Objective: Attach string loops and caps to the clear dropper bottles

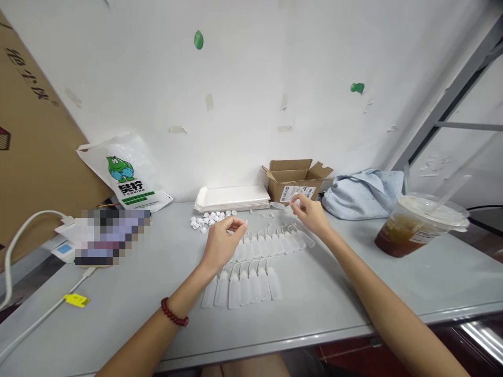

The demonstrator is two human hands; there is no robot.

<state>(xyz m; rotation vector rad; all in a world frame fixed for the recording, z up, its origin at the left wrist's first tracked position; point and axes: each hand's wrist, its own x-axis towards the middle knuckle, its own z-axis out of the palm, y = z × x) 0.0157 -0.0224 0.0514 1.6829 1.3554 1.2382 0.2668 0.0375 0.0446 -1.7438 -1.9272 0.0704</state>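
Note:
My left hand (223, 242) is closed in a pinch over the rows of bottles. Something small and pale may show at its fingertips, too small to name. Further right, my right hand (310, 213) is also pinched, in front of the small cardboard box; what it holds, if anything, is unclear. Small translucent squeeze bottles with thin curved spouts lie flat in two rows, a front row (244, 289) and a back row (277, 244) partly covered by my left hand. Beyond that hand is a pile of small white caps (214, 217). A few loose small pieces (261, 213) lie between the hands.
White padded envelopes (231, 198) are stacked against the wall, beside the open cardboard box (288, 180). To the right are a light blue cloth bag (361, 195) and a drink cup (416, 225) with a straw. A white plastic bag (128, 175) and cables (47, 317) are at left.

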